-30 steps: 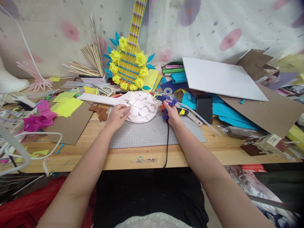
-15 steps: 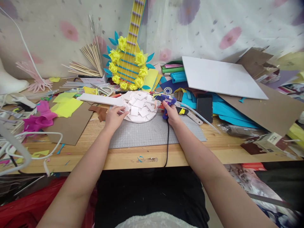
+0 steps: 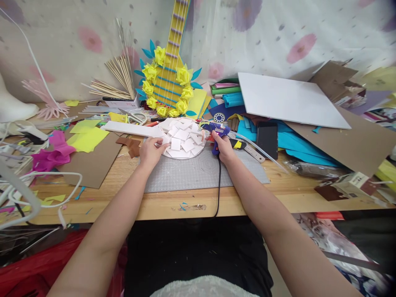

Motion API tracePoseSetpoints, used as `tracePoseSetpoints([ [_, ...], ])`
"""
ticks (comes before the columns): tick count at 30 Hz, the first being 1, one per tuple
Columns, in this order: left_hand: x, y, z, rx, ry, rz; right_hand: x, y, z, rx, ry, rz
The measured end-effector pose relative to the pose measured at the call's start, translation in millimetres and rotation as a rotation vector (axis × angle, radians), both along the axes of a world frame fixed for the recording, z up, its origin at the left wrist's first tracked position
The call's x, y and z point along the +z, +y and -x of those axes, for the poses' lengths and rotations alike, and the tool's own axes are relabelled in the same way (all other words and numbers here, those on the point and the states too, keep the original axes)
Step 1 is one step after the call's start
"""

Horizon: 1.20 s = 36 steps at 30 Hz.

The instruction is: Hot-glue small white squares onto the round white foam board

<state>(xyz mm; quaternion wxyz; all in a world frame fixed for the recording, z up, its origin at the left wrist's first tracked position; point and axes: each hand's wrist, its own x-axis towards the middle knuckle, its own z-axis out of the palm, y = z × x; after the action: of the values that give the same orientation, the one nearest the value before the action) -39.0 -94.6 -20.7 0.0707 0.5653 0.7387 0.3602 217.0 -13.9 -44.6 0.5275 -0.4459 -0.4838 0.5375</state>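
My right hand (image 3: 225, 149) is wrapped round the handle of a blue hot glue gun (image 3: 220, 130), whose nozzle points left toward a round white disc. White square pieces (image 3: 182, 135) lie overlapping over the disc. At its left edge, my left hand (image 3: 151, 152) is closed, with thumb and fingers on a small white square (image 3: 166, 139) at the edge of the pile. A long white strip (image 3: 133, 129) lies just beyond that hand. The disc rests on a grey cutting mat (image 3: 188, 177), and the gun's black cord (image 3: 219, 187) runs down over the table edge.
A yellow paper-flowered guitar (image 3: 168, 82) stands at the back. Scissors (image 3: 137, 118) and wooden sticks (image 3: 119, 78) lie to its left. On the right are a phone (image 3: 267, 140), a utility knife (image 3: 237, 144), a steel ruler (image 3: 254, 153) and a large white board (image 3: 291, 101).
Almost nothing differs. The whole view has shifted very slightly, and both hands keep their places at the disc and on the glue gun.
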Motion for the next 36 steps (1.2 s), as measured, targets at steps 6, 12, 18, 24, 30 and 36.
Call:
tracePoseSetpoints([
  [6,-0.4,0.3,-2.3,0.003,0.057,-0.009,-1.4,0.8,-0.4,0.007,0.006,-0.001],
  [12,-0.2,0.0,-2.8,-0.011,0.078,0.001,-1.6,0.5,0.3,-0.01,0.01,0.0],
  [18,0.8,0.5,-3.5,-0.008,0.108,0.028,-2.2,1.1,-0.7,-0.003,0.007,-0.001],
  [24,-1.9,2.4,-2.6,-0.015,0.146,0.021,-2.3,1.0,-0.4,0.004,0.004,-0.007],
  [30,0.9,4.0,-4.8,-0.02,0.191,0.064,-2.8,1.1,0.8,-0.003,-0.002,-0.001],
  [36,3.3,4.2,-9.3,-0.001,0.219,0.137,-3.4,1.6,1.0,-0.008,0.006,0.003],
])
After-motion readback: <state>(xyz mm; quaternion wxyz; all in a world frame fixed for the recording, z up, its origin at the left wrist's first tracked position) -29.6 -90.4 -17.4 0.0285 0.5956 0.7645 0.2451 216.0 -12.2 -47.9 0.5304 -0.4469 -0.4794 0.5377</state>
